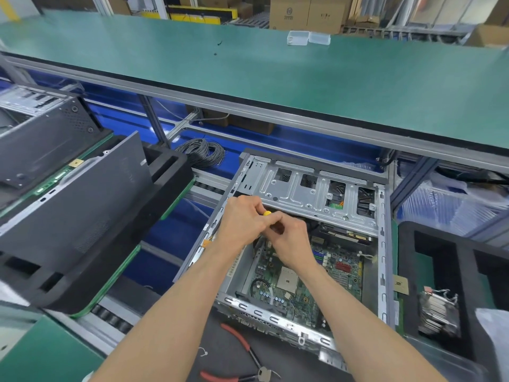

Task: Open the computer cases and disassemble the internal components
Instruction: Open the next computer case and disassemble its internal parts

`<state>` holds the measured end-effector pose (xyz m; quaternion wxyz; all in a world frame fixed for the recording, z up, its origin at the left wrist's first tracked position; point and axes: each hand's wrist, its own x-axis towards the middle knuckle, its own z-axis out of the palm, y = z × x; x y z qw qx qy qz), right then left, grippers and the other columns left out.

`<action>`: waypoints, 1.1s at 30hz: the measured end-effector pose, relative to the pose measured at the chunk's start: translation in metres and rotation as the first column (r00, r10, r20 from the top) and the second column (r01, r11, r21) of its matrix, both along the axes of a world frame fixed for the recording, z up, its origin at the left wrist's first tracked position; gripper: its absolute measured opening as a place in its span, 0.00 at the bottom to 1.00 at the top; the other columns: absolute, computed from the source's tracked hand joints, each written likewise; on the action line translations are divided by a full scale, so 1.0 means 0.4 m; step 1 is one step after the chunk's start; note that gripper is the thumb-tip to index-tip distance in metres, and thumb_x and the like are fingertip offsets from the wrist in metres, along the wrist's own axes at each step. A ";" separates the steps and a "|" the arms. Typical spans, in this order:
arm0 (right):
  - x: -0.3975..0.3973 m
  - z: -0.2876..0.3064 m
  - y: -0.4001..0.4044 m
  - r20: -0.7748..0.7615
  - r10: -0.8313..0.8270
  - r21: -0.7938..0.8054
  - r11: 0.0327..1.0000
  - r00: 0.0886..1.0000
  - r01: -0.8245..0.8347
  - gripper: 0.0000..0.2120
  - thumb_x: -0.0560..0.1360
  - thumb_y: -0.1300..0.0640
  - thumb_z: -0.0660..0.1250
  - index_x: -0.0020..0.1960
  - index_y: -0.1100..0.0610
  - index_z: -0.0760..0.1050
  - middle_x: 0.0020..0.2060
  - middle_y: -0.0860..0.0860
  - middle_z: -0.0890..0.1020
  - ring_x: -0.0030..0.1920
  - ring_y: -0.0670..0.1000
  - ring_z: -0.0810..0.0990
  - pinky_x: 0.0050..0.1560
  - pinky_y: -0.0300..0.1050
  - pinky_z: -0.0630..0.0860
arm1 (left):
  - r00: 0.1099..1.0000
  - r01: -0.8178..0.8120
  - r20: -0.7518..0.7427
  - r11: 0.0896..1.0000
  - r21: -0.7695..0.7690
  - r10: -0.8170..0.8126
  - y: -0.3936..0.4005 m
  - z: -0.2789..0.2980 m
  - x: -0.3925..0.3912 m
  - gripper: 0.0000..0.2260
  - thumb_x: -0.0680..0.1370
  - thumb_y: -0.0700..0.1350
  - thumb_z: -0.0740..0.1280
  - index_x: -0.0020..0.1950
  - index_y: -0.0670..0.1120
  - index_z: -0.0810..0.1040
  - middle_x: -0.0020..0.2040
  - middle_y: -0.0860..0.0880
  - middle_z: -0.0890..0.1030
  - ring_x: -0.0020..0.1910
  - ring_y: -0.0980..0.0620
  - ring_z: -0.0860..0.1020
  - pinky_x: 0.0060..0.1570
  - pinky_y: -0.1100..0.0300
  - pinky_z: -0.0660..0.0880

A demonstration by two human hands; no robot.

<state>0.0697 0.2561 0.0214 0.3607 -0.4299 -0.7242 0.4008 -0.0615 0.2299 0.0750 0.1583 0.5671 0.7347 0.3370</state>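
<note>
An open case (382, 244) lies on its side on the worktop (220, 354), straight ahead of the person, its motherboard (303, 288) exposed on the floor of the shell. A silver drive cage (303, 194) spans the far end of the case.

Both hands meet over the case's left part, just in front of the cage and above the far end of the motherboard. The left hand (242, 221) has its fingers curled round a screwdriver (267, 213), of which only the yellow handle tip shows between the two hands. The right hand (289, 241) sits touching the left, its fingers curled downward into the case; whether it also grips the screwdriver or something beneath cannot be told, since the hands hide it.

Red-handled pliers (242, 354) lie on the worktop near the case's near edge, under the forearms. A heatsink (438, 312) rests in a black foam tray (407, 271) to the right of the case. To the left, a dark panel (82, 205) leans on another foam tray (170, 172). A cable coil (202, 153) lies beyond the case's far left corner
</note>
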 end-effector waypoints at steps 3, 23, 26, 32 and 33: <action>0.019 -0.001 0.007 0.008 0.043 0.002 0.999 0.999 -0.043 0.08 0.77 0.60 0.72 0.43 0.47 0.80 0.32 0.42 0.81 0.32 0.43 0.77 0.34 0.35 0.72 | 0.998 0.058 0.028 0.998 -0.004 -0.058 -0.002 -0.002 -0.003 0.12 0.70 0.56 0.77 0.44 0.48 0.85 0.35 0.55 0.82 0.36 0.58 0.80 0.42 0.57 0.80; 0.015 0.000 0.005 0.074 0.133 -0.086 0.988 0.988 -0.127 0.07 0.78 0.62 0.67 0.54 0.55 0.80 0.38 0.53 0.83 0.39 0.54 0.80 0.43 0.51 0.76 | 0.992 0.058 0.111 0.998 -0.011 -0.056 -0.006 -0.008 -0.004 0.08 0.72 0.48 0.77 0.50 0.49 0.87 0.39 0.53 0.85 0.36 0.63 0.80 0.43 0.62 0.79; 0.015 -0.006 0.003 0.040 0.074 -0.075 0.995 0.996 -0.070 0.06 0.75 0.56 0.73 0.46 0.50 0.77 0.34 0.49 0.79 0.33 0.46 0.74 0.35 0.39 0.72 | 0.993 0.009 0.119 1.000 -0.012 -0.008 -0.001 -0.009 -0.002 0.08 0.69 0.52 0.79 0.41 0.50 0.87 0.32 0.56 0.82 0.30 0.61 0.77 0.35 0.63 0.76; 0.016 -0.008 0.004 0.047 0.029 -0.050 0.998 0.998 -0.027 0.04 0.77 0.60 0.72 0.44 0.55 0.79 0.34 0.49 0.82 0.35 0.47 0.77 0.37 0.45 0.74 | 0.997 0.037 0.069 0.999 0.005 -0.037 0.003 -0.014 -0.004 0.10 0.70 0.52 0.78 0.48 0.50 0.87 0.35 0.52 0.83 0.34 0.61 0.77 0.39 0.64 0.75; 0.021 -0.006 0.005 0.062 0.052 -0.058 0.997 0.997 -0.048 0.04 0.78 0.61 0.71 0.44 0.55 0.79 0.35 0.50 0.82 0.36 0.49 0.78 0.39 0.47 0.75 | 0.997 0.047 0.068 0.999 0.005 -0.047 0.001 -0.015 -0.005 0.10 0.71 0.50 0.78 0.51 0.51 0.87 0.34 0.52 0.82 0.30 0.64 0.75 0.38 0.67 0.72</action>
